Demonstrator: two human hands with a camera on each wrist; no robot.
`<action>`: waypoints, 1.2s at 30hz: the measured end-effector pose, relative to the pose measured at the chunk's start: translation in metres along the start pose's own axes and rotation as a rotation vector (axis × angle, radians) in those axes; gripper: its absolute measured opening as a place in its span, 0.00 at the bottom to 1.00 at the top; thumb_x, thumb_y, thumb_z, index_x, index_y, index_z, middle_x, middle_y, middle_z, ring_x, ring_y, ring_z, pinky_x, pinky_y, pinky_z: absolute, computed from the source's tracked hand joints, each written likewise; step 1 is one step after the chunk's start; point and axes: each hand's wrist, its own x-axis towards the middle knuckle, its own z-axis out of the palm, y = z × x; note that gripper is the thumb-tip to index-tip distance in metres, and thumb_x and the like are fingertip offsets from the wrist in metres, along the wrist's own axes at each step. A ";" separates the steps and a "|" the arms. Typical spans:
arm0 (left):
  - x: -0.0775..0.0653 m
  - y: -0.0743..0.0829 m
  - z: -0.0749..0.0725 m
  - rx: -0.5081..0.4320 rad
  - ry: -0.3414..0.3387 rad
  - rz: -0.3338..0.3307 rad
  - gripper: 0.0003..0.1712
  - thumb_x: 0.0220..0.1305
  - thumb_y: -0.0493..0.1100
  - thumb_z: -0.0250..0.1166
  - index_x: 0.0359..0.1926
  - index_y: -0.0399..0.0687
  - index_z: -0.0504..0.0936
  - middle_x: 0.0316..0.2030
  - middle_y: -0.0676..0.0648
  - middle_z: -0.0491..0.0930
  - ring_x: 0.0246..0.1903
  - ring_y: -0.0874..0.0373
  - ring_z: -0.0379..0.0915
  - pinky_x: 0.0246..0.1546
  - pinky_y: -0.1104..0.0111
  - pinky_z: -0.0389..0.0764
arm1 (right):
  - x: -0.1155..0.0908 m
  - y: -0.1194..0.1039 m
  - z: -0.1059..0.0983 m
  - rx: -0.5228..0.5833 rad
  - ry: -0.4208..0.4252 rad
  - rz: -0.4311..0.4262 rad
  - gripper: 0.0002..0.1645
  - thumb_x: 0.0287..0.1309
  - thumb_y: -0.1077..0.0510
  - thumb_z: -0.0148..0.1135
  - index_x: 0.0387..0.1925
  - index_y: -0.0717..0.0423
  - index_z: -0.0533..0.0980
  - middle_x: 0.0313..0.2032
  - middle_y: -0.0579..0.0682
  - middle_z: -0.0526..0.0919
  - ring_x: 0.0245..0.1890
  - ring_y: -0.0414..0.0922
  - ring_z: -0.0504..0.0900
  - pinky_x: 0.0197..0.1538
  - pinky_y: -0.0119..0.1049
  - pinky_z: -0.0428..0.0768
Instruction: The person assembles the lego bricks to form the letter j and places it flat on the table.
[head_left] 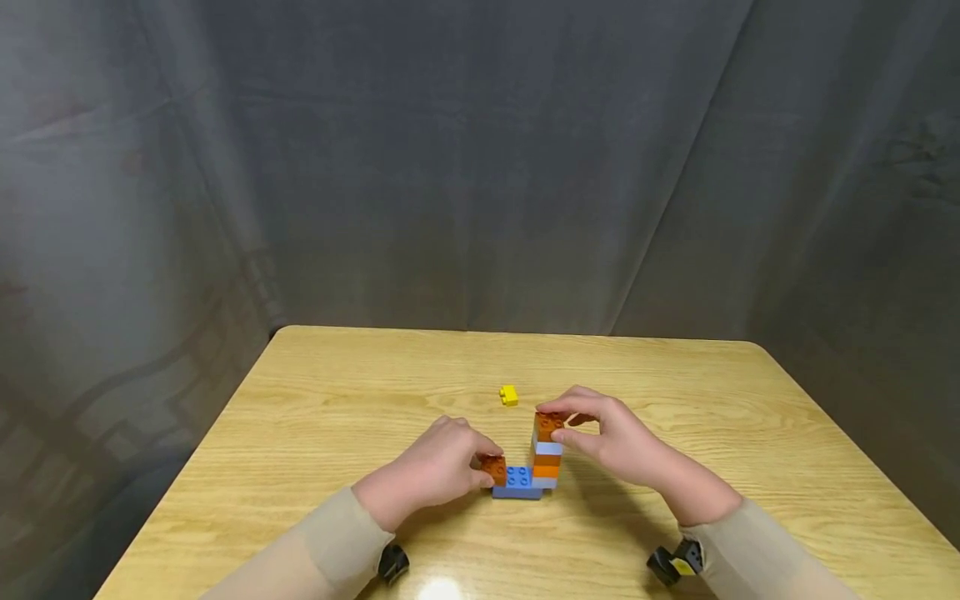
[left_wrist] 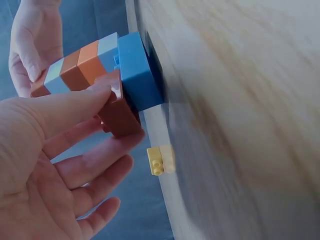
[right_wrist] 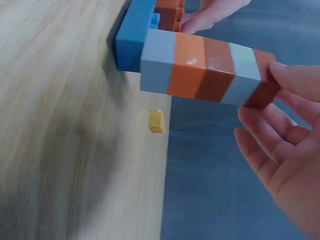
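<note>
A long blue brick (head_left: pixel 517 492) lies on the table. At its right end stands a tower of stacked bricks (right_wrist: pixel 200 65): light blue, orange, brown, light blue, with a brown brick (head_left: pixel 548 426) on top. My right hand (head_left: pixel 618 437) pinches that top brick between thumb and fingers. Over the blue brick's left end, my left hand (head_left: pixel 438 467) holds another brown brick (left_wrist: pixel 120 110) between thumb and fingers. Whether this brick is fully seated on the studs I cannot tell. Blue studs show between it and the tower.
A small yellow brick (head_left: pixel 509 395) lies on the wooden table (head_left: pixel 360 383) behind the stack, with its studs facing sideways. Grey cloth (head_left: pixel 465 167) hangs behind the table's far edge and along the sides.
</note>
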 end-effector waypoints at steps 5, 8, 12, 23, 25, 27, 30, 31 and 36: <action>-0.001 -0.002 -0.001 -0.013 -0.006 -0.002 0.19 0.59 0.46 0.73 0.52 0.54 0.87 0.45 0.63 0.83 0.40 0.65 0.73 0.51 0.63 0.67 | 0.008 0.006 0.004 0.031 0.027 0.020 0.18 0.65 0.62 0.63 0.56 0.54 0.80 0.47 0.45 0.82 0.46 0.46 0.78 0.49 0.44 0.78; -0.002 -0.002 -0.003 0.003 -0.008 -0.004 0.19 0.59 0.46 0.73 0.52 0.53 0.87 0.45 0.61 0.83 0.42 0.65 0.75 0.53 0.61 0.67 | 0.014 0.009 0.008 0.062 0.032 0.068 0.17 0.66 0.61 0.63 0.55 0.53 0.81 0.47 0.45 0.82 0.46 0.47 0.78 0.49 0.44 0.78; -0.005 -0.003 -0.004 0.057 -0.002 0.007 0.20 0.57 0.48 0.74 0.52 0.52 0.87 0.43 0.59 0.84 0.42 0.63 0.76 0.54 0.60 0.67 | 0.024 0.014 0.011 0.116 0.023 0.116 0.16 0.66 0.61 0.62 0.54 0.55 0.81 0.47 0.48 0.83 0.46 0.47 0.78 0.49 0.45 0.78; -0.006 -0.001 -0.001 0.139 0.013 0.065 0.21 0.54 0.50 0.77 0.50 0.56 0.88 0.43 0.58 0.82 0.49 0.57 0.73 0.54 0.58 0.69 | 0.041 0.032 0.019 0.199 0.018 0.160 0.15 0.67 0.64 0.60 0.53 0.66 0.79 0.47 0.56 0.83 0.42 0.52 0.77 0.43 0.36 0.78; -0.005 0.001 0.000 0.152 0.018 0.079 0.18 0.53 0.50 0.77 0.46 0.57 0.89 0.41 0.59 0.81 0.47 0.58 0.73 0.52 0.60 0.70 | 0.044 0.036 0.022 0.204 0.016 0.180 0.15 0.68 0.63 0.59 0.53 0.66 0.79 0.47 0.55 0.83 0.41 0.52 0.77 0.43 0.37 0.79; -0.005 0.002 0.001 0.164 0.023 0.088 0.16 0.53 0.51 0.77 0.43 0.58 0.90 0.40 0.60 0.81 0.46 0.59 0.73 0.51 0.62 0.69 | 0.046 0.038 0.025 0.219 0.013 0.196 0.15 0.69 0.63 0.58 0.53 0.67 0.79 0.46 0.56 0.83 0.40 0.51 0.77 0.43 0.42 0.80; -0.005 0.002 0.002 0.171 0.033 0.096 0.12 0.53 0.50 0.77 0.40 0.58 0.90 0.38 0.61 0.80 0.44 0.60 0.72 0.49 0.64 0.69 | 0.049 0.042 0.029 0.217 0.015 0.229 0.16 0.70 0.63 0.57 0.53 0.68 0.78 0.45 0.56 0.83 0.39 0.50 0.78 0.42 0.50 0.81; -0.005 0.002 0.003 0.170 0.033 0.096 0.12 0.53 0.51 0.77 0.40 0.58 0.90 0.38 0.61 0.80 0.44 0.60 0.72 0.49 0.64 0.69 | 0.050 0.043 0.031 0.206 0.018 0.231 0.15 0.70 0.63 0.57 0.53 0.68 0.79 0.45 0.56 0.83 0.39 0.49 0.78 0.43 0.51 0.80; -0.004 0.001 0.004 0.168 0.032 0.101 0.13 0.55 0.52 0.75 0.41 0.57 0.90 0.39 0.60 0.80 0.44 0.60 0.72 0.50 0.63 0.69 | 0.053 0.048 0.037 0.095 0.041 0.268 0.13 0.69 0.64 0.58 0.50 0.64 0.81 0.45 0.52 0.83 0.40 0.46 0.77 0.46 0.42 0.77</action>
